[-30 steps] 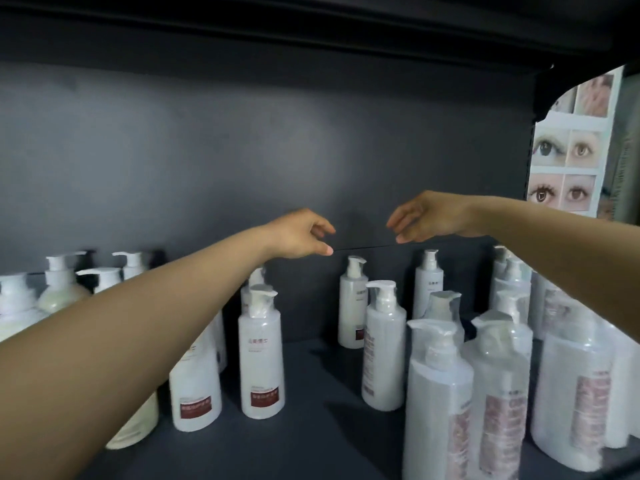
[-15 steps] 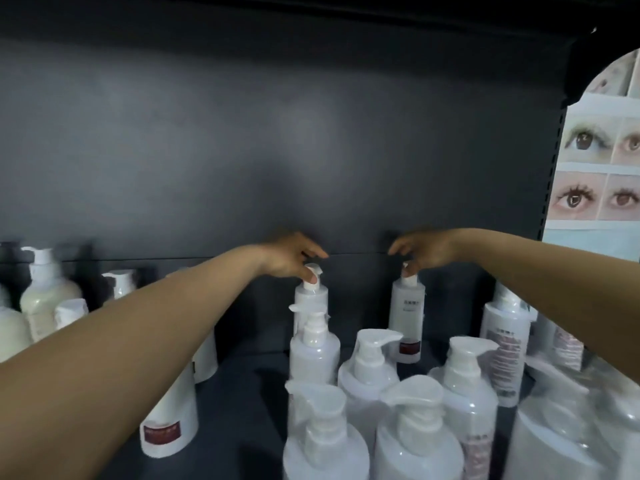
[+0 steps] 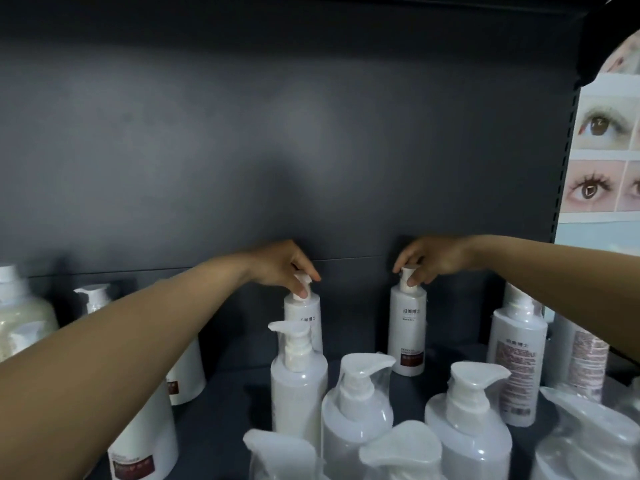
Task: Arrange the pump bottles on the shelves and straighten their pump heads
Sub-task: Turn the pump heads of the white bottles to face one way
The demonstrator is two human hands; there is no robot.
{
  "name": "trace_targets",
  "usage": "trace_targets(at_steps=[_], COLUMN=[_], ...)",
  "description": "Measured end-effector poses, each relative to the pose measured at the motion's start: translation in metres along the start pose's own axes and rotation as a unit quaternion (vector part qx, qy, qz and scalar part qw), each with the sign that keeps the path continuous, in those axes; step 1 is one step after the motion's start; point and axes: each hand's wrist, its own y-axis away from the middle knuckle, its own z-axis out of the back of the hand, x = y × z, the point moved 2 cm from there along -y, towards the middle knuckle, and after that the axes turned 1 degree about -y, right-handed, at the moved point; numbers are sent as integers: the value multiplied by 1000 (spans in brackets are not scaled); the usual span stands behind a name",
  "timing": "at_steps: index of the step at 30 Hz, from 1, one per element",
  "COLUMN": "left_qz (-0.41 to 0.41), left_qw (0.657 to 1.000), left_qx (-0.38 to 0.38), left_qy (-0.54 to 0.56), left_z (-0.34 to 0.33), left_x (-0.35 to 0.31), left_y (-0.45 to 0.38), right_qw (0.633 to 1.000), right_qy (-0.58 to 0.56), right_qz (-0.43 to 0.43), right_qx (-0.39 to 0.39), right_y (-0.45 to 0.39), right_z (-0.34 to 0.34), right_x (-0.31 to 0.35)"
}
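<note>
Near the shelf's (image 3: 363, 386) back edge, the left hand (image 3: 282, 263) pinches the pump head (image 3: 301, 287) of one white bottle (image 3: 303, 323), while the right hand (image 3: 427, 259) pinches the pump head (image 3: 408, 280) of another bottle (image 3: 407, 332) to its right.

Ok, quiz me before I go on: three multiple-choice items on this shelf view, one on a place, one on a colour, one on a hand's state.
1. Where does the eye poster hang?
A. right of the shelf unit
B. on the back panel
C. on the shelf floor

2. What colour is the back panel?
A. white
B. dark grey
C. red

3. What is the left hand doing?
A. hanging idle
B. lying flat on the shelf
C. pinching a pump head

Key: 1 A, the poster shows past the unit's right edge. 2 B, the panel is dark grey behind the white bottles. 3 C, its fingers close on the pump head of the rear bottle.
</note>
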Motion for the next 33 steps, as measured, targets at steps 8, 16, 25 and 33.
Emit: trace_targets(at_steps=[8, 16, 25, 33], left_qz=[-20, -17, 22, 17], left_qw=[1000, 1000, 998, 997], left_qx=[-6, 2, 44, 58], left_qy=[-13, -3, -29, -55], left_z=[9, 36, 45, 48], left_x=[11, 27, 54, 69], left_y=[-1, 14, 31, 43], right_qw=[995, 992, 987, 988], right_qy=[-93, -115, -124, -109], right_qz=[3, 51, 105, 105], right_qx=[21, 18, 15, 35], right_y=[-5, -19, -41, -52], right_z=[0, -15, -44, -69], right_x=[-16, 29, 110, 141])
